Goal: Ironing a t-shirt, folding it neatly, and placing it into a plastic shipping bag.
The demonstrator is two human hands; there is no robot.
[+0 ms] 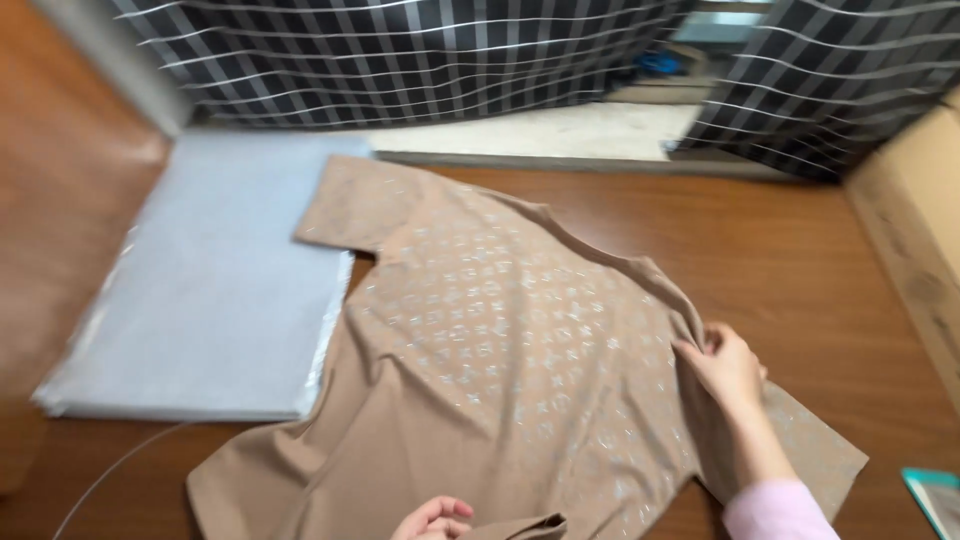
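A tan short-sleeved shirt (480, 360) with a pale glittery pattern lies spread on the wooden floor (780, 250). My right hand (722, 365) pinches a fold of the fabric near the right shoulder and sleeve. My left hand (432, 520) grips the shirt's lower hem at the bottom edge of the view, where the cloth is bunched up. One sleeve (350, 205) rests over the corner of a grey pad.
A grey flat pad (200, 290) lies on the floor to the left. Dark checked curtains (400, 60) hang at the back above a pale sill. A cardboard box (920, 220) stands at the right. A teal-edged object (935, 495) sits at the bottom right.
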